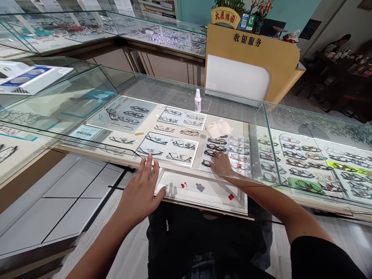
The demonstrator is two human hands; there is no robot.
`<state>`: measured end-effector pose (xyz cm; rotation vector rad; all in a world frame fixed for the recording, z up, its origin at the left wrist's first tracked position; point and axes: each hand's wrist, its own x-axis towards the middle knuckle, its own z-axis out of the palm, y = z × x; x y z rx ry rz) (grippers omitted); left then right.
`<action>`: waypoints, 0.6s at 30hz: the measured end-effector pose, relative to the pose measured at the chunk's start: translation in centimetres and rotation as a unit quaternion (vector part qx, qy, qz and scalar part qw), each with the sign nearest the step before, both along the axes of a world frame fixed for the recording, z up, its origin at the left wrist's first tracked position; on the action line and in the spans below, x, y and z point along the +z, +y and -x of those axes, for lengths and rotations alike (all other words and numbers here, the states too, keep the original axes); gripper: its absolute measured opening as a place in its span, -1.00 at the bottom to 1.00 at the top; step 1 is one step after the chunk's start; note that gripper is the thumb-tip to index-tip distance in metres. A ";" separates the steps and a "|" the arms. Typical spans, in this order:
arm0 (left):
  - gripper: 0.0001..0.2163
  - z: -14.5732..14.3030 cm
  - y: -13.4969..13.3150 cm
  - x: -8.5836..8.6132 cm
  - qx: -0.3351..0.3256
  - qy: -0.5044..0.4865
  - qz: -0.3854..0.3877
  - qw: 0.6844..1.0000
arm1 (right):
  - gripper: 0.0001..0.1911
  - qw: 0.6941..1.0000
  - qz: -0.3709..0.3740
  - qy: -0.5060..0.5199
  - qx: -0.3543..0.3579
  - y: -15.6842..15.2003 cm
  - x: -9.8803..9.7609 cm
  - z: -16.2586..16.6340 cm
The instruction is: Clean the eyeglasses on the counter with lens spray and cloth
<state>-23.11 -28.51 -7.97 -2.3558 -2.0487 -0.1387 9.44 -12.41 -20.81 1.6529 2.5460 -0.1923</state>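
"How are the hands held?"

"Apart. The left hand (pixel 142 190) is held open, fingers extended, at the near edge of the display case (pixel 145 124)."

"And the right hand (pixel 222 164)?"

"It is lowered to the dark-framed eyeglasses (pixel 217 147), which are lined up in a column; whether any pair is gripped cannot be told."

"What is set around them?"

"A crumpled cloth (pixel 219 128) is laid at the column's far end, a white spray bottle (pixel 198 102) is stood farther back, and red pieces (pixel 231 197) are scattered nearer the person."
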 end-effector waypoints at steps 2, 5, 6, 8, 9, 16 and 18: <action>-0.24 0.0 0.0 0.0 0.000 0.003 0.002 1.000 | -0.39 1.000 0.002 -0.001 0.002 0.0 0.1 -0.1; -0.25 0.0 0.0 0.0 0.002 -0.002 0.001 1.000 | -0.38 1.000 0.003 -0.003 0.000 0.1 0.1 -0.3; -0.25 0.0 0.0 0.0 0.002 -0.004 0.000 1.000 | -0.38 1.000 0.004 -0.003 0.000 0.1 0.1 -0.4; -0.24 0.0 0.0 0.0 0.002 -0.005 -0.002 1.000 | -0.38 1.000 0.006 -0.003 -0.001 0.1 0.1 -0.4; -0.24 0.0 0.0 -0.1 0.002 -0.005 -0.001 1.000 | -0.37 1.000 0.008 -0.003 -0.001 0.1 0.1 -0.4; -0.23 0.0 0.0 -0.1 -0.003 -0.009 -0.003 1.000 | -0.35 1.000 0.001 0.025 0.012 -0.3 0.5 -0.9; -0.23 0.0 0.0 -0.1 -0.002 -0.013 -0.004 1.000 | -0.43 0.999 -0.002 0.045 0.025 -0.6 0.7 -1.4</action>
